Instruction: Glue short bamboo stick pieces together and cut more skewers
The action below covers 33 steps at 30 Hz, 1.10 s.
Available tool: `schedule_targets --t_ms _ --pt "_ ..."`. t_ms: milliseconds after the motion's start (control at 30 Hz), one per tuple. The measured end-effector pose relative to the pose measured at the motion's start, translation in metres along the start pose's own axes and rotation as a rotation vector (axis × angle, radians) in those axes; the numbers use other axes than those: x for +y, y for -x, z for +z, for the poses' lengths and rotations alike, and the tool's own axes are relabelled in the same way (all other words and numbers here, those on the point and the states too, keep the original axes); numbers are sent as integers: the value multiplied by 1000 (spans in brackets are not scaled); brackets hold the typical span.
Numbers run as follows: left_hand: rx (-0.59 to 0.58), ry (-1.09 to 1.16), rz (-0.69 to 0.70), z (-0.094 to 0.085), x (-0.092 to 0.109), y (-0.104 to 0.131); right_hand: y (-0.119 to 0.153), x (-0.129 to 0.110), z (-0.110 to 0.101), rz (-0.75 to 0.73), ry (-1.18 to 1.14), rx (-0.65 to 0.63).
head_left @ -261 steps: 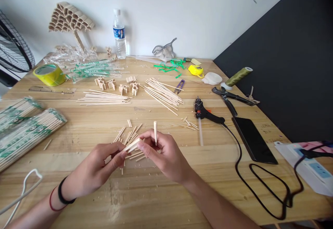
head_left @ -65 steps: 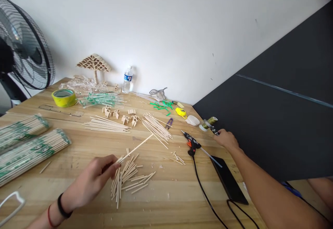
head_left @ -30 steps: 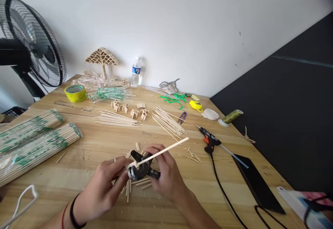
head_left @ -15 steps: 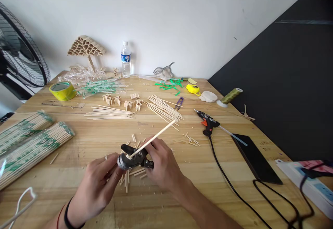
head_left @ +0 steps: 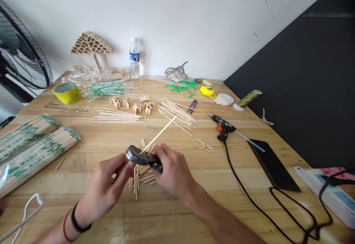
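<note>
My right hand [head_left: 173,168] is wrapped around the handles of a dark hand cutter [head_left: 144,158]. A thin wooden stick [head_left: 159,135] slants up and away from the cutter's jaws. On the other side of the jaws, my left hand [head_left: 109,179] is closed, thumb against fingers, at the stick's lower end; that end is mostly hidden. Beneath both hands lies a loose pile of short cut sticks [head_left: 136,185]. Further off are two spreads of long sticks [head_left: 119,117] [head_left: 177,111] and several small glued stick pieces [head_left: 137,107].
Bagged sticks [head_left: 41,151] lie at left, near yellow tape [head_left: 66,93]. A glue gun [head_left: 223,125] with a trailing cord and a black flat slab [head_left: 274,166] are at right. Behind stand a water bottle [head_left: 134,61] and a stick-built tree shape [head_left: 91,46]. Small snips [head_left: 192,106] lie beyond the hands.
The cutter has turned in my right hand, and its jaws, earlier spread, now look closed together at the stick. The stick's far end has shifted left and up. The view tilted slightly.
</note>
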<state>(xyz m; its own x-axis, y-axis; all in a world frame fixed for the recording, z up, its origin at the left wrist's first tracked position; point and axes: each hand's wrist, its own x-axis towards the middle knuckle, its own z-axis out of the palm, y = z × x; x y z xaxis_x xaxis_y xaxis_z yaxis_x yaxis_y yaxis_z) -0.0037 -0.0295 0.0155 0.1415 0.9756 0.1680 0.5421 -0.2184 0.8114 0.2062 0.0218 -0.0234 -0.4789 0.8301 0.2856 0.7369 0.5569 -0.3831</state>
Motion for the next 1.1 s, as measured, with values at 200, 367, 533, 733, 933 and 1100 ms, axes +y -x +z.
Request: schedule_targets --t_ms 200,367,533,733,933,1100 --pt "-96 64 -41 -4 -6 -3 -2 4 -1 29 -29 15" --pt "-103 111 -61 -9 -14 -13 -5 14 -5 77 -58 56" --pt "-110 129 -133 -13 -20 -13 -7 24 -10 106 -116 111" --pt "-126 127 -122 -12 -16 -12 -9 31 -15 132 -197 132" --pt "-137 146 -125 -12 -14 -13 -9 29 -15 123 -228 121" --pt "-157 200 -106 -14 -12 -10 -8 27 -17 92 -232 150"
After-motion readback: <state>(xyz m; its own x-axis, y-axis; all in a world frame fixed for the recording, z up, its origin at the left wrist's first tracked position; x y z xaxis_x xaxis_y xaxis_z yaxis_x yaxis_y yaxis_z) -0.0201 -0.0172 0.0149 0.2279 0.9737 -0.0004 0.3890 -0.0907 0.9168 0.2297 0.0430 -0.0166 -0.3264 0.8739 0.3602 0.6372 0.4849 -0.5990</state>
